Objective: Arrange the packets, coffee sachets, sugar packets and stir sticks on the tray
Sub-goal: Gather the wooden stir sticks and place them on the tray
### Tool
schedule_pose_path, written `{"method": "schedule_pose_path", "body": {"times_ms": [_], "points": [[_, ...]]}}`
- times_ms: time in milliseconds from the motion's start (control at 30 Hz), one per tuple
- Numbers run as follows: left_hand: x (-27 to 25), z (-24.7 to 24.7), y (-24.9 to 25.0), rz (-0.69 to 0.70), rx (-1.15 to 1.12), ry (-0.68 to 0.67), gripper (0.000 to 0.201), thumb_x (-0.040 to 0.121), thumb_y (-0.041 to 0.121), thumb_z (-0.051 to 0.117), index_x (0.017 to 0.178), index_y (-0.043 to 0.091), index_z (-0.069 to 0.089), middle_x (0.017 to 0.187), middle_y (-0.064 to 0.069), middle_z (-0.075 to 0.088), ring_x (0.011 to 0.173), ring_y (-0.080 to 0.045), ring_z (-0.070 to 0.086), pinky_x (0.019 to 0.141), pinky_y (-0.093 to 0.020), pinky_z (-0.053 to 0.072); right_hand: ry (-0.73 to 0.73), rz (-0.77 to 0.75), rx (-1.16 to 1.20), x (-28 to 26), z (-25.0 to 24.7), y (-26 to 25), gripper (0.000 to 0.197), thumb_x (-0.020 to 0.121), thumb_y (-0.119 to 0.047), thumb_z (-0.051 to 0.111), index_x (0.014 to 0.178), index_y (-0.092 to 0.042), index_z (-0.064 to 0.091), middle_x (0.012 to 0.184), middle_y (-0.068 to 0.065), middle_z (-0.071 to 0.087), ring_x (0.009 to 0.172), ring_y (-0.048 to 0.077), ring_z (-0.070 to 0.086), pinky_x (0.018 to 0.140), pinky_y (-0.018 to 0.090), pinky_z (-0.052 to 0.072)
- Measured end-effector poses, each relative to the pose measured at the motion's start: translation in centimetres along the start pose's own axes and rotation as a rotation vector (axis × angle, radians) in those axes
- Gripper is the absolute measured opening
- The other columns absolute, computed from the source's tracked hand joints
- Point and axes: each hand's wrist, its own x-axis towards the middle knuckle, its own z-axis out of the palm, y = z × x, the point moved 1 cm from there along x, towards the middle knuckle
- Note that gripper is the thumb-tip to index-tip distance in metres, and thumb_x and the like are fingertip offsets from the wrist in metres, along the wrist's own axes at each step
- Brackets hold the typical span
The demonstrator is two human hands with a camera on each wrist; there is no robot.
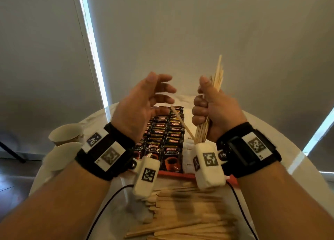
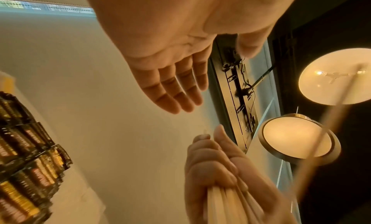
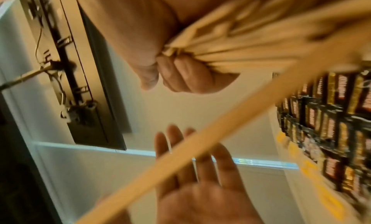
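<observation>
Loose stir sticks (image 1: 189, 214) heaped on the surface nearest the lens. Right hand (image 1: 213, 109) fisted round an upright bundle of sticks (image 1: 216, 88); one stray stick (image 1: 182, 124) juts out slantwise. Left hand (image 1: 144, 102) spread, empty, just beside. Coffee sachets (image 1: 166, 138) in rows on the red-rimmed tray (image 1: 182, 175) beneath. Advise: left palm taps ends flush, recover stray, then lay bundle beside the sachets.
</observation>
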Motion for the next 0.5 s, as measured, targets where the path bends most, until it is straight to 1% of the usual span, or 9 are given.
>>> {"method": "schedule_pose_path", "body": {"times_ms": [67,100,133,200,233,267,367,433,500], "points": [[-0.5,-0.2,-0.3,0.038,0.01,-0.12,0.089,0.071,0.082,0.07,0.13,0.015,0.064,0.098,-0.002,0.066,0.082,-0.016,0.061,0.071,-0.031,0.053,0.069,-0.018,0.027,0.9,-0.5,-0.5,0.033,0.096,-0.046,0.064,0.094,-0.017,0.048,0.06,-0.005,0.035,0.049,0.007,0.029,0.039,0.02,0.032],[-0.6,-0.1,-0.3,0.065,0.058,-0.168,0.09,0.066,0.081,0.075,0.128,0.017,0.065,0.092,-0.001,0.064,0.077,-0.014,0.059,0.069,-0.029,0.052,0.096,-0.033,0.022,1.2,-0.6,-0.6,0.033,0.097,-0.045,0.064,0.093,-0.017,0.048,0.06,-0.005,0.035,0.049,0.008,0.03,0.04,0.021,0.032],[-0.8,0.0,-0.3,0.097,0.131,-0.196,0.081,0.068,0.074,0.079,0.126,0.019,0.067,0.087,0.002,0.064,0.074,-0.012,0.059,0.068,-0.026,0.052,0.118,-0.047,0.015,1.5,-0.7,-0.6,0.033,0.098,-0.045,0.064,0.093,-0.016,0.048,0.06,-0.005,0.035,0.048,0.008,0.03,0.041,0.021,0.032],[-0.8,0.8,-0.2,0.163,0.276,-0.194,0.046,0.08,0.047,0.083,0.116,0.02,0.072,0.081,0.009,0.069,0.07,-0.005,0.063,0.069,-0.02,0.053,0.134,-0.071,0.019,1.8,-0.7,-0.6,0.032,0.099,-0.043,0.063,0.094,-0.015,0.048,0.06,-0.004,0.036,0.049,0.008,0.031,0.042,0.021,0.032],[-0.7,1.2,-0.1,0.191,0.32,-0.172,0.03,0.085,0.035,0.08,0.109,0.018,0.075,0.079,0.01,0.072,0.069,-0.002,0.064,0.068,-0.018,0.054,0.126,-0.08,0.017,2.0,-0.6,-0.5,0.032,0.099,-0.043,0.062,0.094,-0.014,0.048,0.06,-0.004,0.036,0.049,0.008,0.031,0.043,0.022,0.032],[-0.5,1.5,0.0,0.217,0.353,-0.152,0.019,0.087,0.028,0.076,0.102,0.017,0.076,0.077,0.01,0.073,0.068,-0.001,0.065,0.068,-0.018,0.053,0.113,-0.088,0.006,2.2,-0.5,-0.4,0.032,0.099,-0.043,0.062,0.095,-0.014,0.047,0.06,-0.004,0.036,0.05,0.009,0.031,0.044,0.023,0.032],[0.5,1.6,0.4,0.204,0.398,-0.099,0.017,0.089,0.031,0.069,0.094,0.017,0.078,0.071,0.002,0.07,0.065,-0.009,0.062,0.065,-0.024,0.053,0.048,-0.133,-0.043,2.7,-0.2,-0.4,0.033,0.099,-0.044,0.062,0.098,-0.014,0.048,0.061,-0.004,0.038,0.051,0.01,0.033,0.047,0.024,0.034],[1.5,0.9,0.8,0.136,0.354,-0.045,0.025,0.091,0.036,0.065,0.092,0.015,0.078,0.071,-0.002,0.069,0.065,-0.017,0.059,0.063,-0.029,0.052,0.01,-0.2,-0.115,3.0,-0.3,-0.7,0.032,0.099,-0.045,0.062,0.099,-0.015,0.049,0.061,-0.004,0.04,0.051,0.011,0.034,0.047,0.025,0.034],[2.5,0.1,1.3,0.059,0.3,0.019,0.026,0.096,0.033,0.063,0.089,0.014,0.078,0.071,-0.002,0.069,0.066,-0.019,0.057,0.063,-0.029,0.05,-0.022,-0.251,-0.245,3.2,-0.7,-0.7,0.032,0.098,-0.046,0.061,0.098,-0.016,0.052,0.061,-0.005,0.043,0.051,0.012,0.036,0.047,0.027,0.035]]}}
